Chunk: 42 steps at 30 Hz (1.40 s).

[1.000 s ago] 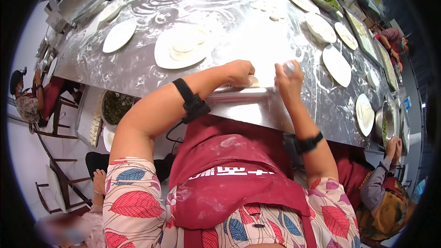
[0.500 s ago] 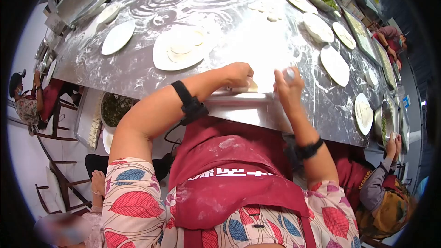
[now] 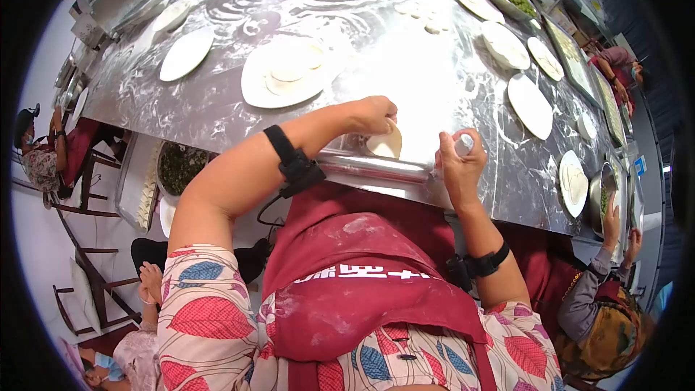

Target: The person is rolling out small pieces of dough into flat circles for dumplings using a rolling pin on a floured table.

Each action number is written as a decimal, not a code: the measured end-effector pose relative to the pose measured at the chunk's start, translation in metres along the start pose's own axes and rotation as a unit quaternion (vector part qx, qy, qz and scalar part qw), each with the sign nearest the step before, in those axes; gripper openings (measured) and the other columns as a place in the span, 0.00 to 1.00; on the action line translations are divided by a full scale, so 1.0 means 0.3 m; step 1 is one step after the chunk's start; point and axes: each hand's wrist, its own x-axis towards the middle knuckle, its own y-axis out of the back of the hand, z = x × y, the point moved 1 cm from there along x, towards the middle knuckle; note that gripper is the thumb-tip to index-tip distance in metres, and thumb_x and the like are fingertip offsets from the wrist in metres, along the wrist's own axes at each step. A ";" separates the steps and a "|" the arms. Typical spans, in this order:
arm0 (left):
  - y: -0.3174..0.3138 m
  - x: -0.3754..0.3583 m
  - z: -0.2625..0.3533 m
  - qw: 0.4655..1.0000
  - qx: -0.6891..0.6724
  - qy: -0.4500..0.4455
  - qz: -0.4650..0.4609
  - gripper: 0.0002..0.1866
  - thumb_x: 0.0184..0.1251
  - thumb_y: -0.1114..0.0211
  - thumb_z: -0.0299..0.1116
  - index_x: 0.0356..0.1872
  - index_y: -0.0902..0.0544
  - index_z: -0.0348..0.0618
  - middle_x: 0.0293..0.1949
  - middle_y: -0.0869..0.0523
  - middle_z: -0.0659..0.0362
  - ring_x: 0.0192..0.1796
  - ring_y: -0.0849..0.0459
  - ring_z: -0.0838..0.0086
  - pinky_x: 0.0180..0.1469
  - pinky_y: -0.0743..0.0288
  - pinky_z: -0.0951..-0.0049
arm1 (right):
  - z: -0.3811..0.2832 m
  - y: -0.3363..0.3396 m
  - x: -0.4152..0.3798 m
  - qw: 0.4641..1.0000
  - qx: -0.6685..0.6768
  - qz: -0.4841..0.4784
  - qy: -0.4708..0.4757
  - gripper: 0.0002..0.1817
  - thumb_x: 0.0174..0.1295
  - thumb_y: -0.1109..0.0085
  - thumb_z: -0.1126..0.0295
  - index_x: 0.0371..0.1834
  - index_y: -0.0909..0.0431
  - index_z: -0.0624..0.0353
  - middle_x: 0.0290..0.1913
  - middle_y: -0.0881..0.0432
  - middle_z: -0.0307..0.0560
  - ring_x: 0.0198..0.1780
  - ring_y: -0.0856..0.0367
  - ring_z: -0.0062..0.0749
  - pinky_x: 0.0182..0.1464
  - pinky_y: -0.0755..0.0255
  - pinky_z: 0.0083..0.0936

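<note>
My left hand (image 3: pixel 375 114) pinches the edge of a thin round dough wrapper (image 3: pixel 385 142) near the front edge of the metal table. Closer to my body lies a shiny metal rolling pin (image 3: pixel 380 167), just in front of the wrapper. My right hand (image 3: pixel 462 159) is closed around the pin's right end, where a metal tip pokes out above the fingers. Beyond my left hand, a white plate (image 3: pixel 255 81) carries several flat dough rounds (image 3: pixel 288 72).
Flour coats the steel table (image 3: pixel 217 101). More white plates stand left (image 3: pixel 187 54) and right (image 3: pixel 530 106); small dough pieces (image 3: pixel 434 27) lie farther back. A bowl of green filling (image 3: pixel 515 1) is at the far right. Co-workers' hands (image 3: pixel 615 224) show at the right edge.
The rolling pin has come toward my body, off the dough wrapper, which now shows more fully. My right hand has moved down and slightly right; my left hand stays nearly in place.
</note>
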 end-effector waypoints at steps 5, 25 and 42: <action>0.004 -0.004 0.031 0.997 0.068 -0.018 0.015 0.12 0.54 0.39 0.30 0.37 0.19 0.34 0.32 0.15 0.48 0.35 0.18 0.63 0.41 0.26 0.66 | 0.057 -0.074 0.152 0.998 -0.036 0.011 0.047 0.12 0.57 0.38 0.74 0.26 0.33 0.62 0.18 0.26 0.41 0.19 0.28 0.20 0.22 0.34 0.20; -0.006 0.002 0.035 0.988 0.131 -0.045 0.074 0.09 0.55 0.38 0.29 0.35 0.17 0.36 0.32 0.15 0.48 0.38 0.17 0.60 0.42 0.26 0.66 | 0.040 -0.095 0.177 0.999 -0.016 0.001 0.046 0.11 0.58 0.38 0.74 0.27 0.32 0.62 0.18 0.26 0.39 0.18 0.30 0.18 0.19 0.36 0.19; 0.039 0.003 -0.011 0.989 0.105 0.028 0.102 0.15 0.58 0.38 0.39 0.31 0.16 0.33 0.26 0.16 0.47 0.30 0.19 0.63 0.36 0.27 0.63 | 0.066 -0.139 0.235 0.998 -0.036 0.015 0.055 0.11 0.57 0.38 0.73 0.26 0.32 0.63 0.18 0.26 0.41 0.19 0.29 0.20 0.20 0.35 0.22</action>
